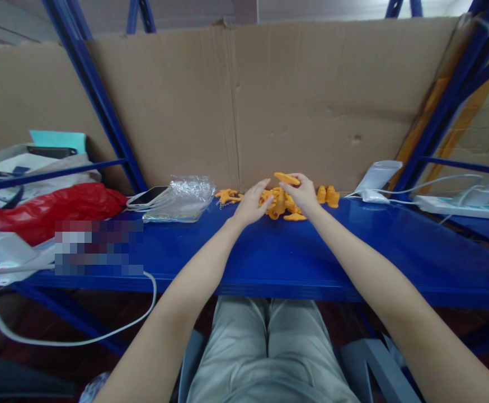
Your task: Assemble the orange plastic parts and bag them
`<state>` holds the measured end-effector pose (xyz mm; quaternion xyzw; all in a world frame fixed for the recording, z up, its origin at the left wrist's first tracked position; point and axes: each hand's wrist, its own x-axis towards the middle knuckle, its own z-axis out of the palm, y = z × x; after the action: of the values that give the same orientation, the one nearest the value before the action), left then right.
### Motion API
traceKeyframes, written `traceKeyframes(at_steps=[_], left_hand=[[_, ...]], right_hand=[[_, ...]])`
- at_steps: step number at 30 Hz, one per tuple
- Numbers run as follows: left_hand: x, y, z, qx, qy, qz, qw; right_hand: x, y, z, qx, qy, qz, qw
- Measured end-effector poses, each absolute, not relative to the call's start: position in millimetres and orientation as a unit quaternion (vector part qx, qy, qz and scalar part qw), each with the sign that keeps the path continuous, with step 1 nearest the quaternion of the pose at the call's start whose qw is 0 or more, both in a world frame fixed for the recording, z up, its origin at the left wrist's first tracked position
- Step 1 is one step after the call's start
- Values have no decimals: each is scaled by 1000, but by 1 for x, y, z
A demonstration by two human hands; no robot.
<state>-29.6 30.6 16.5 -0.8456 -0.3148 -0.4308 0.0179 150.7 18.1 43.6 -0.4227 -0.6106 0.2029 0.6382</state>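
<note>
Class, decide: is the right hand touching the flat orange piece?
Touching. The head view shows the right hand gripping one end of the flat orange piece, whose other end juts out to the left.

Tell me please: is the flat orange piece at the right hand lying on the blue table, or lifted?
Lifted: the right hand pinches the flat orange piece, which shows above the orange pile on the blue table.

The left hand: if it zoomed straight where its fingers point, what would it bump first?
Probably the upright brown cardboard sheet, though depth is unclear: the left hand might first brush the flat orange plastic-looking piece that the right hand holds.
</note>
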Motion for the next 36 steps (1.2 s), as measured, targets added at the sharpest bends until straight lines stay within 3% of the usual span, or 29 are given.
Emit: traceKeyframes(at_steps=[14,19,28,36], left_hand=[[-11,10,22,-825,-340,-446,65],[-10,2,26,-810,-345,-463,102],[-10,11,15,-880,-277,-386,-15],[-10,-1,23,-874,-323,-363,-18]], right_hand=[[147,18,39,-395,-654,245,596],[147,15,37,-412,-670,301,538],[158,5,39,-435,-700,367,432],[157,-8,49,-474,-673,398,406]])
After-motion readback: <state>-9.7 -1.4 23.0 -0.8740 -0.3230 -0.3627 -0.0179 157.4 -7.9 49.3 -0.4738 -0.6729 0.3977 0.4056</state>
